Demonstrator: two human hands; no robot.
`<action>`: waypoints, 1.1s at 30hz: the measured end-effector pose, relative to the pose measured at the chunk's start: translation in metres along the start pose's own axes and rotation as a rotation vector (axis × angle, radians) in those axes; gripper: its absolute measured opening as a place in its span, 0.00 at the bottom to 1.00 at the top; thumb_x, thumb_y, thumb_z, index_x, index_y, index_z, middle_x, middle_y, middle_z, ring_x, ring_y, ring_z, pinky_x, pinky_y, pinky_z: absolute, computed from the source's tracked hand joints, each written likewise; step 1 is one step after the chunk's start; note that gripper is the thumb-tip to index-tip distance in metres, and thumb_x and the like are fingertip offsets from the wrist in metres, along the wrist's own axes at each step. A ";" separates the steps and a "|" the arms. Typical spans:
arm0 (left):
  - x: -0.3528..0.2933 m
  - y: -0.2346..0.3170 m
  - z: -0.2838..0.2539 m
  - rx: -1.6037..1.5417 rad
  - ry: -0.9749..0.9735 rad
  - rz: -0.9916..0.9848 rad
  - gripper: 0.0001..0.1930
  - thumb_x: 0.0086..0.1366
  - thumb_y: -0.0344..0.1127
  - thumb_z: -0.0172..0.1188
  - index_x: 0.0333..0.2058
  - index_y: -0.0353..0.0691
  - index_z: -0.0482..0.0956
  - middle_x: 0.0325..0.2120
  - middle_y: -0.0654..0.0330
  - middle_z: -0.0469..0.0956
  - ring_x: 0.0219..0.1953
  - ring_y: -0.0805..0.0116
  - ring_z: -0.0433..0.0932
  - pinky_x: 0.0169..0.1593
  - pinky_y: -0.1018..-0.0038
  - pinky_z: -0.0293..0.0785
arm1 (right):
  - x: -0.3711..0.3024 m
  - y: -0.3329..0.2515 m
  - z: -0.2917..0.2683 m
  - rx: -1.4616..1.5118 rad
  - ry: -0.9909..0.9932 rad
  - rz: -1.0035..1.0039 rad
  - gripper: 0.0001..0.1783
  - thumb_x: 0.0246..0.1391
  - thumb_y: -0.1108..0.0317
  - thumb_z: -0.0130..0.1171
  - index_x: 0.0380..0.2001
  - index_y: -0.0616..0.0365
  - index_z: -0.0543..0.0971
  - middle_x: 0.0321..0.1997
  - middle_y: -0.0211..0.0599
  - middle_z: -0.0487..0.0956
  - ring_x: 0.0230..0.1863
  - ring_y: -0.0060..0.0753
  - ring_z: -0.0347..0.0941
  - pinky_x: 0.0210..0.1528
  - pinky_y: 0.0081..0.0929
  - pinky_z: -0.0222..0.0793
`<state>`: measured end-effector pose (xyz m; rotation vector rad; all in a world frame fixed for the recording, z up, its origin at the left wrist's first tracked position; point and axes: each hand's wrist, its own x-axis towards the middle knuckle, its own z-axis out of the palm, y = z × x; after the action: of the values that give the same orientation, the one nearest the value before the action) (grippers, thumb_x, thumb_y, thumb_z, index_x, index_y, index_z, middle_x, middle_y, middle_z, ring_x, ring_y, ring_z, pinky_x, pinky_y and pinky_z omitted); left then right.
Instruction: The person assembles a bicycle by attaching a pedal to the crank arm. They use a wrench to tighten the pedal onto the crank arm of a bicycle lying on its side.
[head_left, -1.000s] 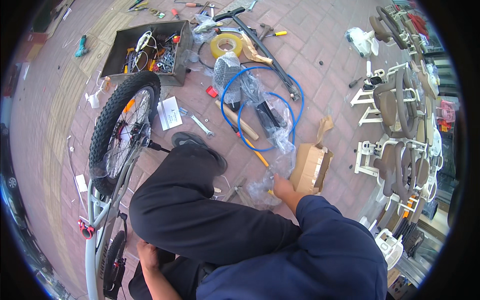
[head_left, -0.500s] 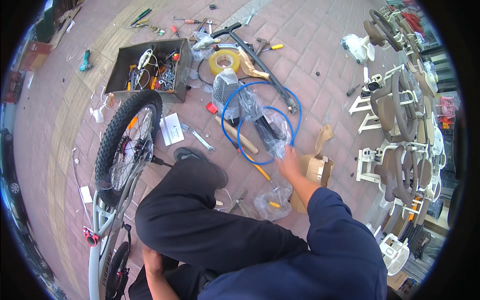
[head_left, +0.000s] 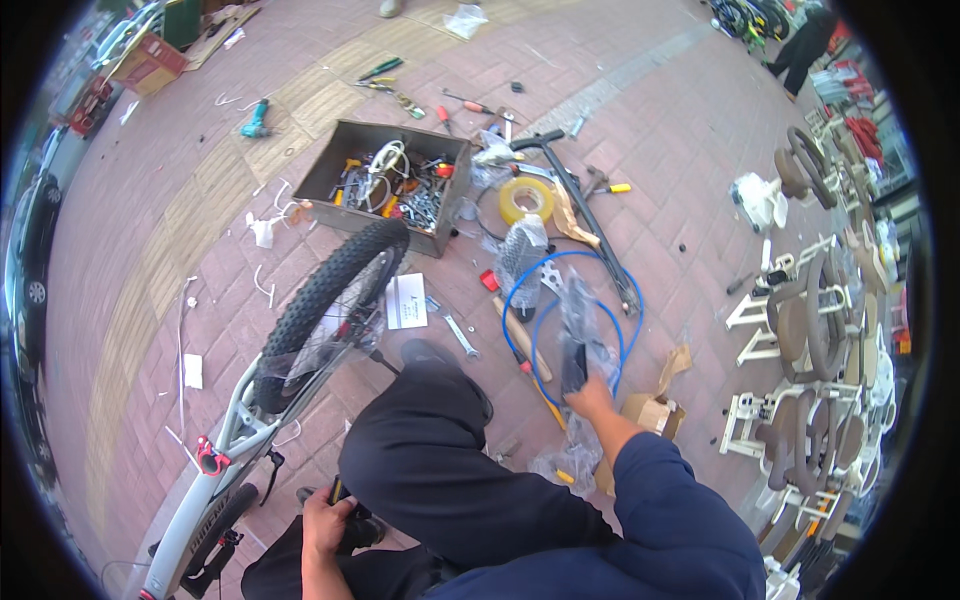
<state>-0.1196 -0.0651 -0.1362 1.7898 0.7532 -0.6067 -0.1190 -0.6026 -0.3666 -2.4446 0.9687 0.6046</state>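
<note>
Clear plastic film surrounds a long black part (head_left: 573, 366); my right hand (head_left: 592, 396) is closed around its near end. Beneath it, loops of blue cable (head_left: 626, 358) lie on the bricks, beside an orange-handled tool (head_left: 549, 402) and a brown tube (head_left: 520, 335). Low on the left, beside my bent knee, my left hand (head_left: 326, 522) is closed on a small black-and-yellow object (head_left: 339, 490) whose kind I cannot make out. Just left of my leg stands a silver bicycle (head_left: 232, 420) with a knobby tire (head_left: 330, 290).
A metal toolbox (head_left: 385, 228) full of tools and hardware sits ahead, near a roll of yellow tape (head_left: 525, 200) and a black bar (head_left: 590, 225). A wrench (head_left: 460, 335) and white card (head_left: 407, 301) lie by my foot. Cream-framed seats (head_left: 800, 330) line the right.
My right hand has lifted the wrapped black part above the cable. My left hand now shows more fully, with the black-and-yellow object in it. The whole view has shifted.
</note>
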 end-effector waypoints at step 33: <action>-0.243 -0.305 -0.082 -1.149 0.869 0.290 0.27 0.54 0.21 0.62 0.55 0.38 0.76 0.43 0.55 0.83 0.46 0.62 0.82 0.54 0.67 0.77 | 0.061 -0.299 -0.141 0.617 -0.538 -0.550 0.30 0.62 0.56 0.62 0.62 0.62 0.73 0.58 0.50 0.80 0.57 0.46 0.78 0.59 0.37 0.74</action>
<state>-0.5044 0.0388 -0.1285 0.9430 1.0641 0.7666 0.1674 -0.5137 -0.2153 -1.7354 0.1928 0.5996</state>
